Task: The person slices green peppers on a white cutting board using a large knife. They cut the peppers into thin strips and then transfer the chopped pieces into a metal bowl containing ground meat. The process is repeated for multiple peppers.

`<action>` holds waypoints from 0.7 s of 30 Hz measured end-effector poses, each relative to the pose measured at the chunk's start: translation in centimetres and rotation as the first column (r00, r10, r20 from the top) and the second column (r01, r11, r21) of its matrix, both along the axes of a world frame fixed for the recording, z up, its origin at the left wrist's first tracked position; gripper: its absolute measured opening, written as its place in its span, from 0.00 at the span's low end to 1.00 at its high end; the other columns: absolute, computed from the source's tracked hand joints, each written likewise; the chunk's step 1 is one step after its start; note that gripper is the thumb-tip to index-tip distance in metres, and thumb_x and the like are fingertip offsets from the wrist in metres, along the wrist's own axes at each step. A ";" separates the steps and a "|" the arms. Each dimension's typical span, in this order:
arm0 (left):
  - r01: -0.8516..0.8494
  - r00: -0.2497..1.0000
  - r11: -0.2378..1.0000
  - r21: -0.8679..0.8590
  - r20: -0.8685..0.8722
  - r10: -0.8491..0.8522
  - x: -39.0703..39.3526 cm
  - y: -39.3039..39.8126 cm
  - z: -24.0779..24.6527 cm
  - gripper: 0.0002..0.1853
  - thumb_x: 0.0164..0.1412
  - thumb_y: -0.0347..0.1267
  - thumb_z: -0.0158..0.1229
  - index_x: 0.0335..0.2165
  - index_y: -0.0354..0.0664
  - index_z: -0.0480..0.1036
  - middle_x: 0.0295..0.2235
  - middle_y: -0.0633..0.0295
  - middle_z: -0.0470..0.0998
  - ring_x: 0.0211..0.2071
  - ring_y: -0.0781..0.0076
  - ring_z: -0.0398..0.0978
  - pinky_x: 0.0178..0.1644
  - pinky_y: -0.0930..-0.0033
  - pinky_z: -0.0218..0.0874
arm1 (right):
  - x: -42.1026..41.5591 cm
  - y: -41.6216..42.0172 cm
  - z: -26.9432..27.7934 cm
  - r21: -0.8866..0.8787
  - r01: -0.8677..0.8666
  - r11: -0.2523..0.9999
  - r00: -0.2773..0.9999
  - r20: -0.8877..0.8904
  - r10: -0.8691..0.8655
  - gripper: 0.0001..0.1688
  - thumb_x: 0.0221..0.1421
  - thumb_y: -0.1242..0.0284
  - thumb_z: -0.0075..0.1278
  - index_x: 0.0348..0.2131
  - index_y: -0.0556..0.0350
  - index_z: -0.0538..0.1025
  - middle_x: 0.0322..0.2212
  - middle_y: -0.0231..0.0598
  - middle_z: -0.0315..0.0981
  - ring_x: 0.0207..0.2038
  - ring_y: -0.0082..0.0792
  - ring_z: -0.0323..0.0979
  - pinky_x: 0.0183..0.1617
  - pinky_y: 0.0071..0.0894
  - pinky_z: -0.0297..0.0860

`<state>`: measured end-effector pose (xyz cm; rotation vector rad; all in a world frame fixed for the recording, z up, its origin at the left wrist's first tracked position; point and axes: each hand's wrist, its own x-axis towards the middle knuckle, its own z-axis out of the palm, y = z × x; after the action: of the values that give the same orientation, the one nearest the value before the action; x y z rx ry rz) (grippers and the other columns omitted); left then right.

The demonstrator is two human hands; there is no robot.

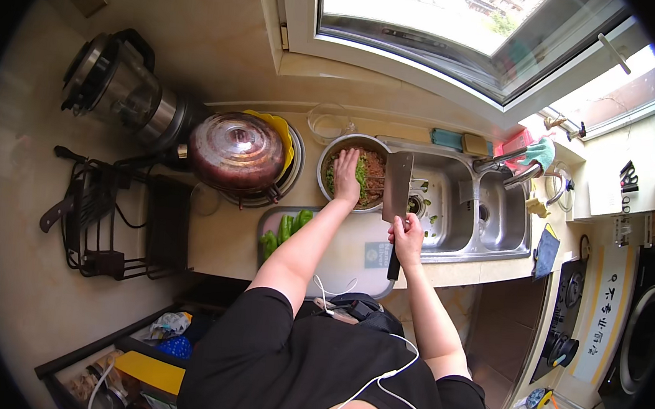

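Observation:
My left hand (347, 177) reaches into a steel pot (322, 185), its fingers on chopped green vegetable (361, 172) beside minced meat (375, 165). My right hand (406, 238) grips a cleaver (398, 187) near the top of its black handle; the broad blade stands between the pot and the sink. Chopsticks or thin rods show at the pot's right side, partly hidden by the blade. Below the pot lies a pale cutting board (354, 235) with whole green peppers (286, 228) at its left end.
On the right is a double steel sink (445, 245) with green scraps in it. A lidded wok or pan (236, 151), a yellow basin (276, 121) and a blender (134, 94) stand left. Behind the pot is a glass bowl (327, 121). An open window (408, 55) juts in above.

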<state>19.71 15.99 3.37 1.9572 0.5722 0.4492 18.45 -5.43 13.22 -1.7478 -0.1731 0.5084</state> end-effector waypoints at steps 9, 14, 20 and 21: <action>0.200 0.979 0.978 -0.059 0.063 -0.196 -2.9 1.1 4.6 0.18 0.55 0.35 0.61 0.45 0.44 0.75 0.46 0.51 0.75 0.49 0.57 0.71 0.54 0.61 0.61 | -1.0 -3.4 -1.4 -0.048 -0.073 0.996 0.997 0.010 0.074 0.07 0.59 0.74 0.48 0.30 0.59 0.68 0.15 0.32 0.70 0.14 0.18 0.66 0.17 0.19 0.62; 0.047 0.987 0.864 -0.502 0.155 0.036 -7.7 2.7 3.1 0.09 0.62 0.26 0.51 0.40 0.34 0.73 0.30 0.61 0.79 0.29 0.78 0.76 0.35 0.78 0.69 | -2.2 -4.7 -2.4 0.001 -0.132 0.991 0.991 -0.028 0.132 0.06 0.59 0.73 0.48 0.31 0.58 0.68 0.15 0.31 0.70 0.14 0.18 0.65 0.17 0.17 0.61; -0.352 0.935 0.927 -0.126 -0.005 0.354 -16.7 0.2 2.7 0.13 0.55 0.25 0.59 0.40 0.34 0.73 0.34 0.59 0.77 0.32 0.71 0.76 0.36 0.75 0.69 | -3.6 -6.5 -2.9 -0.016 -0.239 0.971 0.971 -0.011 0.239 0.06 0.59 0.74 0.48 0.31 0.58 0.68 0.15 0.31 0.69 0.15 0.18 0.65 0.17 0.19 0.61; -0.422 0.904 0.902 0.088 -0.035 0.426 -17.7 -0.7 2.6 0.14 0.52 0.25 0.61 0.40 0.34 0.73 0.34 0.58 0.77 0.33 0.70 0.76 0.35 0.74 0.69 | -3.8 -7.0 -3.0 -0.025 -0.258 0.966 0.966 -0.002 0.258 0.06 0.59 0.74 0.48 0.31 0.58 0.68 0.15 0.31 0.69 0.15 0.18 0.65 0.17 0.19 0.61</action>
<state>2.04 15.31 5.97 1.9199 1.0396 0.7004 14.66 -12.41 10.19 -1.7596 -0.4005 0.7010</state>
